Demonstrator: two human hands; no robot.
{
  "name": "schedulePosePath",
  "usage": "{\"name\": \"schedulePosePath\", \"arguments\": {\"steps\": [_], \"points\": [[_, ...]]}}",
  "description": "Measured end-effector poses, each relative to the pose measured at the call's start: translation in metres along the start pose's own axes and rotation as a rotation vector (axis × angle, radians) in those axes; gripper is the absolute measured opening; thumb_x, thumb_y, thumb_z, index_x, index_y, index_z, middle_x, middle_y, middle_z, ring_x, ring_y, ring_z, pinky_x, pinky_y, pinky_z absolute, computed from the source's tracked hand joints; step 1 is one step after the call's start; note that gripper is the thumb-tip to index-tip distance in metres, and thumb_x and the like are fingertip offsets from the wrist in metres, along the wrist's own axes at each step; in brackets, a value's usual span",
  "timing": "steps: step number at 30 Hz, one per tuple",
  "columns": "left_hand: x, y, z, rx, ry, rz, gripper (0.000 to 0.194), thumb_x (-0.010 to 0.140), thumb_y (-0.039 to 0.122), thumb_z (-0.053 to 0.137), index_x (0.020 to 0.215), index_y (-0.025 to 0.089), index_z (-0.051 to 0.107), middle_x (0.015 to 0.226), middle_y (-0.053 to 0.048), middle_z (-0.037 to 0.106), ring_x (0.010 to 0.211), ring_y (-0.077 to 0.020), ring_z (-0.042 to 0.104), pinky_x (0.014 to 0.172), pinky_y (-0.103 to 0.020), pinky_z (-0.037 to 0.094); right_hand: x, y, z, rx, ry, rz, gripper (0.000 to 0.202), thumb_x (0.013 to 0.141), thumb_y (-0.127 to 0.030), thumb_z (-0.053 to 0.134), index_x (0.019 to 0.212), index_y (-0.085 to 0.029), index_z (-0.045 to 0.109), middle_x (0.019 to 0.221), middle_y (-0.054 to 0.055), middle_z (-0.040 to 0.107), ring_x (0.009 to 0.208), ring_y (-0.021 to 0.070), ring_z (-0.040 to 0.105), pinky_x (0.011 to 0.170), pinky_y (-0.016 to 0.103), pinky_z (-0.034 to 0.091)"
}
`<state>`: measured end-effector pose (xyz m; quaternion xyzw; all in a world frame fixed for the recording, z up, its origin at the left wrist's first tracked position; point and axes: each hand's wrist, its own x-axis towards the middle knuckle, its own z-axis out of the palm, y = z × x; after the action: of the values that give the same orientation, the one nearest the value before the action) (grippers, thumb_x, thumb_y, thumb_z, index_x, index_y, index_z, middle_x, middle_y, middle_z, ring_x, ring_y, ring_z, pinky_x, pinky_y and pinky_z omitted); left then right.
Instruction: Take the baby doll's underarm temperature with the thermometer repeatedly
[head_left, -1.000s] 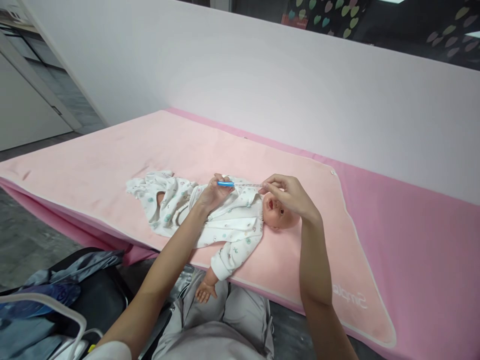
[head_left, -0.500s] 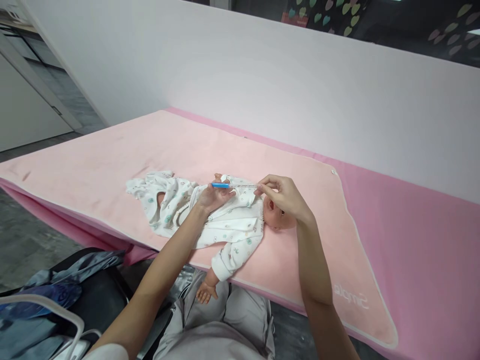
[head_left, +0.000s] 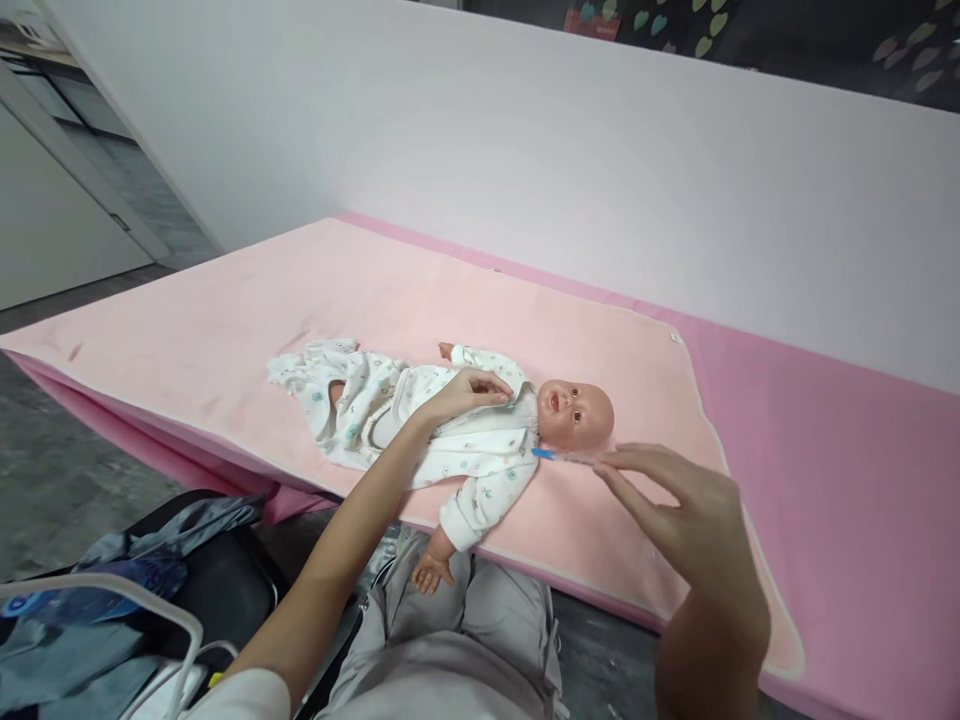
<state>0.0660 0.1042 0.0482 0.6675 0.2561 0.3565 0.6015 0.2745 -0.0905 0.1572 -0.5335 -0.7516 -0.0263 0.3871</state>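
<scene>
A baby doll (head_left: 576, 414) in a white patterned outfit (head_left: 476, 440) lies on its back on the pink mat (head_left: 360, 280), head to the right. My right hand (head_left: 679, 500) pinches the clear end of a thin thermometer-like stick (head_left: 566, 457) between thumb and fingertips, just in front of the doll's head. The stick's blue end points left, near the doll's neck. My left hand (head_left: 474, 390) is over the doll's chest at the collar, its fingers closed on the outfit's fabric.
One doll arm (head_left: 433, 560) hangs over the mat's front edge above my lap. A black chair (head_left: 217, 590) with clothes and a blue plastic bottle stands at the lower left. A white wall (head_left: 525, 150) runs behind the table.
The stick has left my left hand and moved right and nearer with my right hand. My left hand has shifted right to the collar. The doll's face is now uncovered.
</scene>
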Motion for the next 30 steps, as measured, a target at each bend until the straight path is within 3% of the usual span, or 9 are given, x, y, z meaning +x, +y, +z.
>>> {"name": "schedulePosePath", "arguments": {"steps": [5, 8, 14, 19, 21, 23, 26, 28, 30], "points": [[-0.002, 0.004, 0.006, 0.266, 0.001, 0.012, 0.027, 0.064, 0.034, 0.072, 0.082, 0.014, 0.071, 0.056, 0.002, 0.050, 0.053, -0.0096, 0.040, 0.051, -0.023, 0.028, -0.065, 0.010, 0.033, -0.189, 0.109, 0.199, 0.011, 0.083, -0.028, 0.057, 0.077, -0.021, 0.064, 0.072, 0.001, 0.071, 0.068, 0.0167, 0.068, 0.060, 0.025, 0.050], [-0.002, 0.004, 0.007, 0.336, 0.018, 0.002, 0.030, 0.062, 0.034, 0.073, 0.084, 0.013, 0.071, 0.054, 0.005, 0.043, 0.053, -0.0084, 0.036, 0.051, -0.023, 0.026, -0.089, 0.012, 0.052, -0.239, 0.110, 0.284, 0.019, 0.084, -0.032, 0.054, 0.073, -0.019, 0.063, 0.065, -0.001, 0.069, 0.061, 0.0135, 0.066, 0.055, 0.021, 0.046], [-0.001, -0.003, 0.008, 0.489, 0.092, 0.048, 0.024, 0.066, 0.033, 0.069, 0.082, 0.015, 0.072, 0.056, 0.003, 0.049, 0.054, -0.0096, 0.039, 0.053, -0.023, 0.029, -0.097, 0.020, 0.083, -0.329, -0.188, 0.370, 0.015, 0.083, -0.027, 0.054, 0.073, -0.019, 0.063, 0.067, 0.000, 0.069, 0.062, 0.0138, 0.065, 0.054, 0.021, 0.040], [-0.003, -0.006, 0.008, 0.398, 0.119, 0.051, 0.025, 0.074, 0.034, 0.061, 0.084, 0.014, 0.072, 0.065, -0.002, 0.062, 0.057, -0.0110, 0.046, 0.054, -0.023, 0.032, -0.086, 0.032, 0.101, -0.408, -0.408, 0.462, 0.016, 0.084, -0.028, 0.056, 0.071, -0.019, 0.061, 0.064, 0.001, 0.068, 0.059, 0.0141, 0.063, 0.048, 0.022, 0.031], [-0.003, -0.005, 0.008, 0.316, 0.115, 0.054, 0.025, 0.074, 0.034, 0.063, 0.084, 0.013, 0.071, 0.071, -0.004, 0.065, 0.060, -0.0113, 0.049, 0.055, -0.023, 0.034, -0.076, 0.034, 0.103, -0.409, -0.401, 0.423, 0.022, 0.085, -0.033, 0.054, 0.071, -0.019, 0.062, 0.060, 0.000, 0.066, 0.055, 0.0140, 0.061, 0.047, 0.022, 0.030], [-0.003, -0.005, 0.008, 0.228, 0.110, 0.052, 0.026, 0.072, 0.035, 0.065, 0.085, 0.012, 0.069, 0.076, -0.005, 0.066, 0.062, -0.0114, 0.051, 0.056, -0.022, 0.035, -0.061, 0.036, 0.107, -0.371, -0.316, 0.329, 0.020, 0.087, -0.034, 0.052, 0.081, -0.020, 0.065, 0.063, 0.000, 0.067, 0.055, 0.0139, 0.062, 0.048, 0.023, 0.033], [-0.002, -0.005, 0.008, 0.136, 0.108, 0.038, 0.029, 0.070, 0.036, 0.068, 0.086, 0.011, 0.067, 0.075, -0.004, 0.065, 0.061, -0.0103, 0.051, 0.055, -0.021, 0.036, -0.033, 0.040, 0.120, -0.271, -0.138, 0.082, 0.021, 0.089, -0.025, 0.047, 0.101, -0.018, 0.063, 0.088, 0.004, 0.071, 0.071, 0.0144, 0.066, 0.057, 0.022, 0.043], [-0.002, -0.006, 0.007, 0.101, 0.109, 0.029, 0.030, 0.070, 0.035, 0.069, 0.086, 0.011, 0.066, 0.071, -0.003, 0.063, 0.060, -0.0099, 0.051, 0.054, -0.021, 0.035, -0.015, 0.046, 0.133, -0.217, -0.055, -0.118, 0.023, 0.089, -0.018, 0.044, 0.101, -0.018, 0.064, 0.098, 0.005, 0.070, 0.083, 0.0147, 0.066, 0.066, 0.023, 0.048], [-0.003, -0.006, 0.006, 0.072, 0.099, 0.020, 0.030, 0.069, 0.035, 0.069, 0.086, 0.011, 0.066, 0.069, -0.003, 0.062, 0.061, -0.0104, 0.052, 0.055, -0.021, 0.036, -0.003, 0.052, 0.147, -0.175, 0.007, -0.281, 0.024, 0.088, -0.013, 0.043, 0.096, -0.018, 0.065, 0.096, 0.005, 0.070, 0.085, 0.0144, 0.066, 0.071, 0.023, 0.050]]}}
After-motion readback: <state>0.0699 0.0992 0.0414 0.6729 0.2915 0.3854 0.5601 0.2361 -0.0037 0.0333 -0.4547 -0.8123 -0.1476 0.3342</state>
